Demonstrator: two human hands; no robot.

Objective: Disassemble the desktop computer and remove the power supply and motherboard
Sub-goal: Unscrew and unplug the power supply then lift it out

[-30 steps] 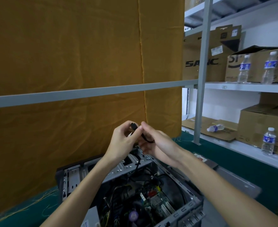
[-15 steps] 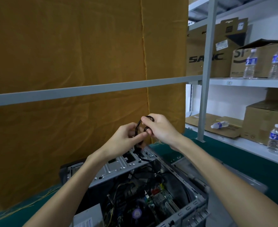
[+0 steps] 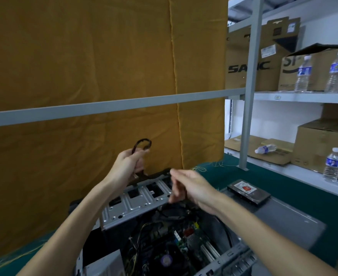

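Two bare forearms reach in from the bottom edge, with no sleeve showing on either. The left hand and right hand wear no gloves; the right hand is motion-blurred.

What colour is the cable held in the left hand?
Black, seen in the head view: the cable loops above the left hand.

we have one view only, a wide-angle camera on the person's head, facing forward and slightly down. it sits close over the open computer case, cut off by the bottom edge of the frame, with both forearms reaching in from the lower corners. an ochre curtain fills the upper left; shelving bends along the right edge
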